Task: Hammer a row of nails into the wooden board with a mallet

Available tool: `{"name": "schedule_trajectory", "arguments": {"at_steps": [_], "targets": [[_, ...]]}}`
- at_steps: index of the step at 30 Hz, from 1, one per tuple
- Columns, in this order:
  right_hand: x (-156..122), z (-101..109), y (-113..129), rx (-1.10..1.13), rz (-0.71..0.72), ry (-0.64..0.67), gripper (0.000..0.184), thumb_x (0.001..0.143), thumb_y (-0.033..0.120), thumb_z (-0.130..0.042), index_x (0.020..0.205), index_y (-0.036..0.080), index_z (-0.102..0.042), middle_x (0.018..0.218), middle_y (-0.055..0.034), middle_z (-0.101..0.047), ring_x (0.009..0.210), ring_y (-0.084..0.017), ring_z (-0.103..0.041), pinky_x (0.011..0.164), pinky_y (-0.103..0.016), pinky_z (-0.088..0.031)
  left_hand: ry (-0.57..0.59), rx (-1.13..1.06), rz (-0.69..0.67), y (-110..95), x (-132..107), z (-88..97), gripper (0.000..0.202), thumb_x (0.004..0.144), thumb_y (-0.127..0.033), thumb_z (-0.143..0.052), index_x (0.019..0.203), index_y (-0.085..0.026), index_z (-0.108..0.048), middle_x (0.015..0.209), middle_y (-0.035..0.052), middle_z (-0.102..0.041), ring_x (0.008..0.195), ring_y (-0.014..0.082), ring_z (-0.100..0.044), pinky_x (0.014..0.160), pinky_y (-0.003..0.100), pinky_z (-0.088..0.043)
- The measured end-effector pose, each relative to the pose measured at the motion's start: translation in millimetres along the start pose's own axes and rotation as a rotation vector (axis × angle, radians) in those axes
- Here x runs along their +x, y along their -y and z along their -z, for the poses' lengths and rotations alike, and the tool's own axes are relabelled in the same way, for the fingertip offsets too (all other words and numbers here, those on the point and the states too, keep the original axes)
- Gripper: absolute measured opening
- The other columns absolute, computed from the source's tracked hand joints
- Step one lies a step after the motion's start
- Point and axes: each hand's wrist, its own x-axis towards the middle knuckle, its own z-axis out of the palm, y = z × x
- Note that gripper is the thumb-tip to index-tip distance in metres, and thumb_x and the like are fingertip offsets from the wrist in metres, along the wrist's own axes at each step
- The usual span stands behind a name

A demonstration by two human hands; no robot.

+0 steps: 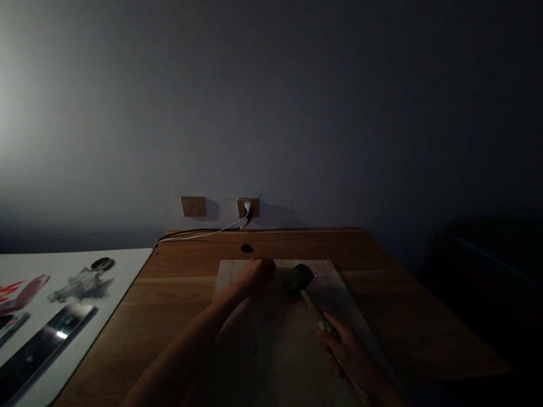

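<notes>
A rubber mallet (298,279) with a dark head and a pale handle slants over a light wooden board (276,361). My right hand (349,349) is wrapped round its handle, below the head. Near the board's far edge, just left of the mallet head, my left hand (258,275) is closed with its fingers curled under. Whatever those fingers may hold is hidden in the dim light. A small bright speck shows beside the head's right side, too small to name.
The board lies on a brown wooden table (414,318) against the wall. A white table (130,264) adjoins on the left, bearing a long dark glossy device (33,358), crumpled clear plastic (81,286) and a red-and-white packet (8,295). Cables run to a wall socket (249,207).
</notes>
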Motion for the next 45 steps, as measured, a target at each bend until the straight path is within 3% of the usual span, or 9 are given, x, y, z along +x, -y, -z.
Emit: {"name": "schedule_trajectory", "arguments": {"at_steps": [10,14,19,24,31,33,39,42,45], "targets": [[2,0,2,-0.026,0.081,0.043,0.055,0.089,0.052,-0.052,0.132,0.018,-0.049,0.051,0.0125,-0.042,0.035,-0.009,-0.036,0.030,-0.017,-0.028,-0.107,-0.111,0.028,8,-11,-10.4,0.022,0.083,-0.011,-0.060,0.097,-0.019,-0.074,0.102,0.0059,-0.075,0.094,0.0178,-0.068,0.087,0.027,-0.052],[13,-4,20,-0.060,0.126,-0.027,0.052,0.086,0.052,-0.054,0.124,0.018,-0.053,0.053,0.0113,-0.045,0.037,-0.009,-0.041,0.031,-0.017,-0.031,-0.145,-0.180,0.002,15,-9,-18.4,0.024,0.080,-0.006,-0.057,0.094,-0.017,-0.074,0.094,0.0061,-0.076,0.087,0.0175,-0.069,0.083,0.027,-0.052],[32,-13,50,-0.153,0.156,-0.010,0.044,0.085,0.052,-0.052,0.114,0.019,-0.056,0.049,0.0116,-0.043,0.035,-0.010,-0.040,0.030,-0.017,-0.028,-0.190,-0.276,0.035,24,-8,-31.3,0.048,0.078,-0.007,-0.058,0.125,-0.018,-0.061,0.087,0.0020,-0.075,0.077,0.0151,-0.068,0.070,0.023,-0.050],[42,-25,56,-0.192,0.091,-0.015,0.053,0.083,0.044,-0.053,0.128,0.016,-0.053,0.053,0.0109,-0.045,0.036,-0.011,-0.044,0.031,-0.018,-0.032,-0.218,-0.281,0.056,28,-4,-38.9,0.054,0.078,-0.006,-0.061,0.131,-0.015,-0.053,0.089,0.0059,-0.075,0.076,0.0178,-0.068,0.067,0.025,-0.050],[44,-30,48,-0.183,0.112,-0.004,0.051,0.083,0.045,-0.053,0.127,0.019,-0.055,0.057,0.0101,-0.047,0.035,-0.009,-0.043,0.029,-0.017,-0.028,-0.199,-0.242,0.070,23,-20,-11.4,0.036,0.078,-0.013,-0.067,0.112,-0.018,-0.058,0.108,0.0075,-0.070,0.095,0.0203,-0.068,0.081,0.027,-0.052],[42,-29,49,-0.190,0.090,0.012,0.052,0.081,0.046,-0.054,0.127,0.019,-0.055,0.057,0.0101,-0.047,0.036,-0.009,-0.043,0.029,-0.017,-0.029,-0.129,-0.153,0.007,14,-32,4.9,0.024,0.079,-0.016,-0.067,0.102,-0.020,-0.061,0.110,0.0066,-0.067,0.095,0.0187,-0.066,0.082,0.026,-0.051],[28,-21,38,-0.113,0.049,-0.020,0.070,0.077,0.056,-0.057,0.135,0.017,-0.048,0.054,0.0112,-0.044,0.036,-0.011,-0.042,0.030,-0.017,-0.027,0.310,0.105,-0.150,-27,-56,34.1,0.009,0.079,-0.025,-0.070,0.083,-0.018,-0.068,0.096,0.0083,-0.067,0.079,0.0198,-0.065,0.069,0.027,-0.049],[19,-14,28,-0.105,0.062,-0.026,0.073,0.077,0.060,-0.056,0.134,0.015,-0.049,0.049,0.0119,-0.041,0.035,-0.012,-0.039,0.031,-0.018,-0.025,0.374,0.139,-0.175,-35,-58,32.3,0.006,0.081,-0.023,-0.067,0.082,-0.017,-0.069,0.095,0.0088,-0.067,0.075,0.0188,-0.064,0.066,0.027,-0.048],[8,-6,21,-0.129,0.049,-0.033,0.070,0.078,0.061,-0.055,0.133,0.017,-0.052,0.049,0.0109,-0.041,0.037,-0.012,-0.040,0.032,-0.019,-0.027,0.338,0.110,-0.221,-28,-59,27.6,0.005,0.084,-0.017,-0.063,0.085,-0.017,-0.068,0.094,0.0083,-0.068,0.077,0.0186,-0.065,0.069,0.025,-0.048]]}}
